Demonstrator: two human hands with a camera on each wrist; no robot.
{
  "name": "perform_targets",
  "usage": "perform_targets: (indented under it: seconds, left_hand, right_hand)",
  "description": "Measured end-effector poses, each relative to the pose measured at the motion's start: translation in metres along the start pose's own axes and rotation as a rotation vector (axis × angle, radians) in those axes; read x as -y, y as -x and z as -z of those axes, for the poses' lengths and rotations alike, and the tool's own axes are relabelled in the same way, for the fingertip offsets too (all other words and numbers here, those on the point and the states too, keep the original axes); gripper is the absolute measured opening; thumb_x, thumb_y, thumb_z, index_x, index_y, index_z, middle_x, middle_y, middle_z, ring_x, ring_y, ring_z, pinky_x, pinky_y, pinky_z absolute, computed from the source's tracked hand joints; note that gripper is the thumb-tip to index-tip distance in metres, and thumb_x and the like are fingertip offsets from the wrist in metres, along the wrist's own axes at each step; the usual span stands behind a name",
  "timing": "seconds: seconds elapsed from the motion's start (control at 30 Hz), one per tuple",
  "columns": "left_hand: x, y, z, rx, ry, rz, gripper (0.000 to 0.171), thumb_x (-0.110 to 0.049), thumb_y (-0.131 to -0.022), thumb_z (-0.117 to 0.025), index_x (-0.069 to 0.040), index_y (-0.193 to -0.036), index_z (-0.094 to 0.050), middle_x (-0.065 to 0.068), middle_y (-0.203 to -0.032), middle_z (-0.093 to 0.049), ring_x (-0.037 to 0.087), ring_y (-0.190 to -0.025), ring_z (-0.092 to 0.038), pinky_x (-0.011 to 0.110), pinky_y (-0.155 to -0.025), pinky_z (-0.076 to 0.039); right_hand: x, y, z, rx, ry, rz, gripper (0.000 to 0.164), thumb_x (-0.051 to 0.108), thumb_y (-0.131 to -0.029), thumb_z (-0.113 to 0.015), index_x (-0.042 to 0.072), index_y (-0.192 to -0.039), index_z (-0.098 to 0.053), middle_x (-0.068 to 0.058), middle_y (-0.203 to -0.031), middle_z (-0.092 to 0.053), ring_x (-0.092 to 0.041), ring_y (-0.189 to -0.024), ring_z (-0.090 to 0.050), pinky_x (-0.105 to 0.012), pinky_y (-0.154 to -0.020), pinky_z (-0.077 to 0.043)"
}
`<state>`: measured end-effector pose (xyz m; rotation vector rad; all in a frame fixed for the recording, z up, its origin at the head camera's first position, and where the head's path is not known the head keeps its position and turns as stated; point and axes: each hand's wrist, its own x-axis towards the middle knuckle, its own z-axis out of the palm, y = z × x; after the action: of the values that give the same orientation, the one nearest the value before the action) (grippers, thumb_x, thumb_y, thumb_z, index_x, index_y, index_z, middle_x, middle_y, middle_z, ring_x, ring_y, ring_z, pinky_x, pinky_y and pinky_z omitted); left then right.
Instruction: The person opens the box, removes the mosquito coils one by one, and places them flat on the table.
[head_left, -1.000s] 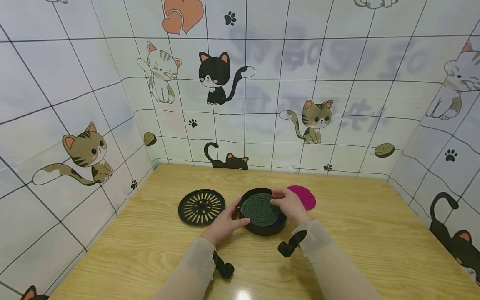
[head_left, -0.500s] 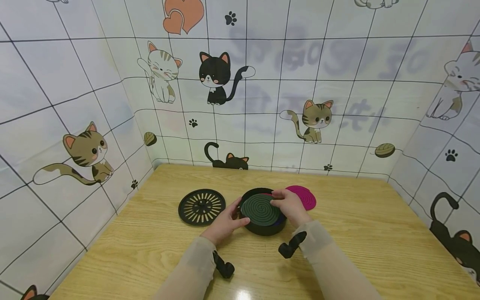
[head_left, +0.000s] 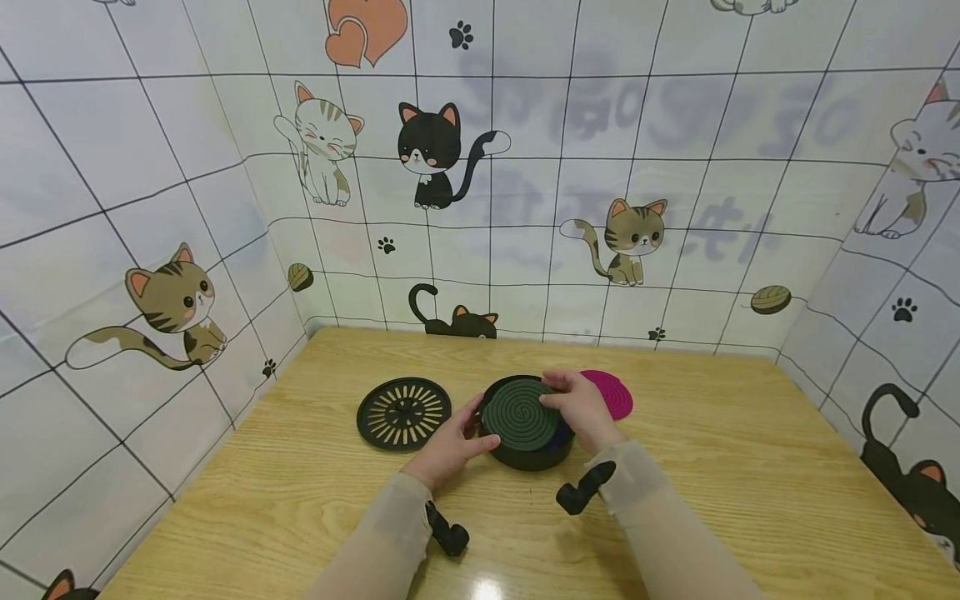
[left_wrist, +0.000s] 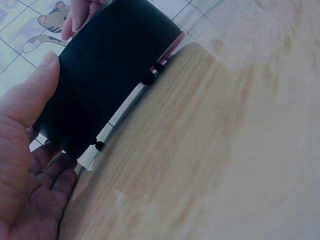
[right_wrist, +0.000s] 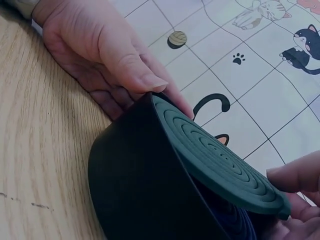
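Note:
A round black mosquito coil holder (head_left: 528,460) sits on the table, its top uncovered. My left hand (head_left: 448,450) grips its left side, thumb near the front wall and fingers round the back. In the holder's mouth lies a green spiral mosquito coil (head_left: 519,414). My right hand (head_left: 583,410) pinches the coil's right edge; the right wrist view shows that edge raised, with thumb and fingers (right_wrist: 300,172) on it. Under the green coil a dark blue coil (right_wrist: 242,220) shows inside the holder. Small feet (left_wrist: 148,78) stick out below the holder.
The slotted black lid (head_left: 405,407) lies to the left of the holder. A magenta coil (head_left: 617,393) lies on the table behind my right hand. The wooden table (head_left: 750,467) meets cat-printed walls (head_left: 525,250) at the back and sides.
My right hand has risen slightly with the green coil's edge, and the pinkish sliver once visible at the holder's back is now covered. My left hand stays put.

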<state>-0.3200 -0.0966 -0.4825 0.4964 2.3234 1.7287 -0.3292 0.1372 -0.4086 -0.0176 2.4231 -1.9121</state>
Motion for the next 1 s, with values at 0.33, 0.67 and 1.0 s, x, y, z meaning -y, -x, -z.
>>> perform_targets:
  seconds: [0.33, 0.67, 1.0]
  left_hand:
    - [0.0006, 0.0001, -0.0003, 0.000, 0.005, 0.004, 0.091, -0.043, -0.086, -0.072, -0.022, -0.156, -0.018, 0.006, -0.155, -0.029, 0.025, -0.140, -0.031, 0.044, -0.112, -0.028]
    - [0.0007, -0.0012, 0.0004, 0.002, -0.001, -0.014, 0.089, -0.040, -0.087, -0.071, -0.021, -0.155, -0.018, 0.009, -0.154, -0.031, 0.027, -0.139, -0.032, 0.045, -0.112, -0.028]
    - [0.0010, -0.0015, 0.0005, 0.000, -0.018, 0.003, 0.089, -0.043, -0.085, -0.072, -0.024, -0.155, -0.019, 0.006, -0.153, -0.032, 0.024, -0.139, -0.033, 0.043, -0.112, -0.028]
  right_hand:
    - [-0.0063, -0.0010, 0.0004, -0.006, -0.070, -0.035, 0.051, -0.003, -0.091, -0.058, -0.004, -0.140, -0.044, -0.022, -0.139, -0.046, -0.036, -0.131, -0.038, -0.049, -0.110, -0.030]
    - [-0.0067, -0.0021, 0.0003, 0.020, -0.141, -0.123, 0.049, 0.002, -0.091, -0.060, -0.003, -0.138, -0.048, -0.020, -0.138, -0.048, -0.014, -0.093, -0.052, -0.034, -0.095, -0.044]
    - [-0.0058, -0.0017, 0.0027, 0.085, -0.233, -0.119, 0.050, -0.005, -0.092, -0.056, -0.006, -0.141, -0.042, -0.026, -0.132, -0.050, -0.017, -0.091, -0.065, -0.031, -0.078, -0.056]
